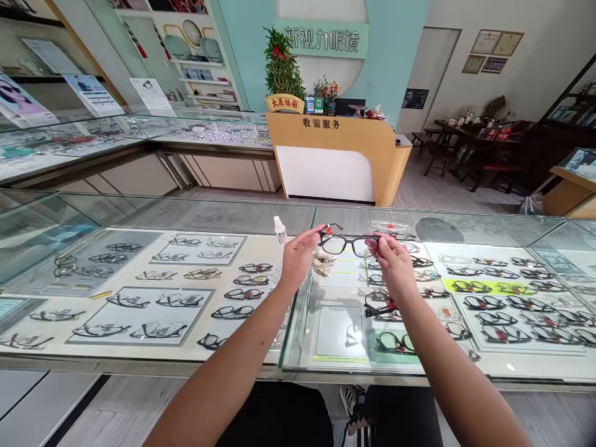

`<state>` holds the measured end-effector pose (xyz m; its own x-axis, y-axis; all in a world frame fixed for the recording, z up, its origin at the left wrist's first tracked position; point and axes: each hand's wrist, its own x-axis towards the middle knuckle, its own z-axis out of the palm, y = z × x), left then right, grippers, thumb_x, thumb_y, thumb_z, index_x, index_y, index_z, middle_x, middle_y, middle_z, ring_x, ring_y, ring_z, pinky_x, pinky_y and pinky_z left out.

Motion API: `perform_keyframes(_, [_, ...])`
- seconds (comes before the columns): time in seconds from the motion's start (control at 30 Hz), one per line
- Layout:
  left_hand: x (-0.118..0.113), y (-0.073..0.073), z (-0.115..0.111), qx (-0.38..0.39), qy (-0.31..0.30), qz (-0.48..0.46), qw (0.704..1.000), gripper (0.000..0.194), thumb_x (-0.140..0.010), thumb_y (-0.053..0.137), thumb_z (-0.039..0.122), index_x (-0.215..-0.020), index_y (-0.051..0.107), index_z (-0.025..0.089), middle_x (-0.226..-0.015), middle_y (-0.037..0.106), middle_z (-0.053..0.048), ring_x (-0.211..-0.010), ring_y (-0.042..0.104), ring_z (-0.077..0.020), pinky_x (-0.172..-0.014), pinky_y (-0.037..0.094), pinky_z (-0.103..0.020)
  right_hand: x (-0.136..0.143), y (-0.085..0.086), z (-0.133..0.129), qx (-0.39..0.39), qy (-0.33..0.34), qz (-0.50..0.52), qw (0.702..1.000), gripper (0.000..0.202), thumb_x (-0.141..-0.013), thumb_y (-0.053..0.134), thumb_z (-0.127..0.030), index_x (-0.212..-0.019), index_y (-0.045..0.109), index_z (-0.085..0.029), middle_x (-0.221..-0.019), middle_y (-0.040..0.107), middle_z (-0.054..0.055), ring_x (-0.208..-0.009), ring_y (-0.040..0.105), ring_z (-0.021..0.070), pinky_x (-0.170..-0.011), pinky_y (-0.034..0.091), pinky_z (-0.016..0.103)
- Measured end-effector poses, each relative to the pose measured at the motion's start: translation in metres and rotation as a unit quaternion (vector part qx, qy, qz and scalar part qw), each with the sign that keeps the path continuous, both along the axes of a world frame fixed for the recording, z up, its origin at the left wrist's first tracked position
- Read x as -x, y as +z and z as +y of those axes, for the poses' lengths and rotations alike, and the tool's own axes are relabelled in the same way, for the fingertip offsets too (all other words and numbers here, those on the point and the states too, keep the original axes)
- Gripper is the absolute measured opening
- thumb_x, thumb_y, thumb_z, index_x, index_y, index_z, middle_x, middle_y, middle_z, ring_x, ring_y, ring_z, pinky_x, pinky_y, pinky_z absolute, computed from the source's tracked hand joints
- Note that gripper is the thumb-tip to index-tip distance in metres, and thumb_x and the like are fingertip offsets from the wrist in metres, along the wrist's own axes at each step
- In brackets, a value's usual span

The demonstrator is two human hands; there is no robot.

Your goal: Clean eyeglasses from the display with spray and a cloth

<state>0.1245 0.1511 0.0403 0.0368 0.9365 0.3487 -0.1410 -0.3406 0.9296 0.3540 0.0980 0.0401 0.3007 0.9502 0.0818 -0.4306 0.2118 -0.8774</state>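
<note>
A pair of black-framed glasses [347, 244] is held up over the glass display counter. My left hand [300, 251] pinches the frame at its left end, where one temple sticks out behind. At the right end of the frame, my right hand [392, 257] has its fingers closed on it. Just below the glasses, a crumpled light-coloured cloth [323, 262] lies near the seam between two glass panels. To the left of my left hand, a small white bottle [280, 230] stands upright on the glass.
Rows of glasses [237, 311] fill the glass case [298, 347] on both sides. Clear packaging [390, 225] lies on the glass beyond my right hand. Farther back stand a wooden service desk [335, 158] with a plant [280, 71] and a dark table [484, 138].
</note>
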Motion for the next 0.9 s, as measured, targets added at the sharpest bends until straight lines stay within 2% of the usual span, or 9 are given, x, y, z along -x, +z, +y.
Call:
perform_keyframes(0.1, [-0.001, 0.001, 0.001, 0.007, -0.003, -0.02, 1.0, 0.038, -0.092, 0.076, 0.054, -0.114, 0.084, 0.024, -0.126, 0.08, -0.01, -0.119, 0.073, -0.0271, -0.11, 0.055, -0.044, -0.001, 0.001, -0.001, -0.001, 0.012, 0.005, 1.0, 0.041, -0.076, 0.093, -0.054, -0.104, 0.082, -0.025, -0.099, 0.082, 0.003, -0.099, 0.077, 0.0187, -0.103, 0.06, 0.036])
perform_keyframes(0.23, [-0.004, -0.005, 0.005, 0.042, -0.008, -0.068, 0.997, 0.039, -0.086, 0.083, 0.054, -0.11, 0.083, 0.024, -0.131, 0.078, -0.01, -0.124, 0.071, -0.0248, -0.109, 0.054, -0.039, -0.002, 0.001, -0.001, -0.023, 0.018, -0.008, 1.0, 0.039, -0.079, 0.091, -0.051, -0.107, 0.081, -0.026, -0.113, 0.082, 0.005, -0.106, 0.077, 0.0191, -0.104, 0.059, 0.036])
perform_keyframes(0.4, [-0.006, -0.011, 0.01, 0.117, -0.02, -0.089, 0.989, 0.048, -0.084, 0.082, 0.059, -0.112, 0.08, 0.021, -0.111, 0.082, -0.008, -0.107, 0.077, -0.0214, -0.101, 0.057, -0.035, -0.001, -0.002, 0.0, -0.034, 0.023, -0.039, 0.998, 0.039, -0.083, 0.087, -0.053, -0.11, 0.079, -0.026, -0.122, 0.08, 0.007, -0.111, 0.077, 0.0233, -0.106, 0.059, 0.041])
perform_keyframes(0.53, [-0.008, -0.01, 0.01, 0.106, -0.022, -0.079, 0.991, 0.047, -0.085, 0.079, 0.061, -0.11, 0.079, 0.021, -0.108, 0.082, -0.007, -0.108, 0.077, -0.0224, -0.103, 0.058, -0.038, -0.001, -0.006, 0.003, -0.024, 0.014, -0.05, 0.998, 0.042, -0.082, 0.086, -0.056, -0.111, 0.079, -0.026, -0.121, 0.081, 0.008, -0.113, 0.076, 0.0262, -0.103, 0.058, 0.044])
perform_keyframes(0.73, [-0.01, -0.009, 0.009, 0.092, -0.019, -0.087, 0.992, 0.053, -0.083, 0.078, 0.067, -0.106, 0.078, 0.019, -0.105, 0.082, -0.008, -0.107, 0.078, -0.0252, -0.101, 0.062, -0.042, -0.004, -0.016, 0.006, 0.007, -0.012, -0.109, 0.994, 0.042, -0.083, 0.084, -0.057, -0.113, 0.083, -0.028, -0.12, 0.081, 0.005, -0.119, 0.07, 0.0258, -0.103, 0.054, 0.041])
perform_keyframes(0.9, [-0.008, -0.011, 0.01, 0.097, -0.012, -0.083, 0.992, 0.05, -0.089, 0.073, 0.066, -0.104, 0.078, 0.018, -0.1, 0.081, -0.007, -0.098, 0.078, -0.0215, -0.097, 0.063, -0.037, -0.003, -0.017, 0.006, 0.018, 0.016, -0.105, 0.994, 0.043, -0.082, 0.084, -0.059, -0.112, 0.082, -0.028, -0.118, 0.081, 0.004, -0.117, 0.071, 0.0251, -0.106, 0.054, 0.042])
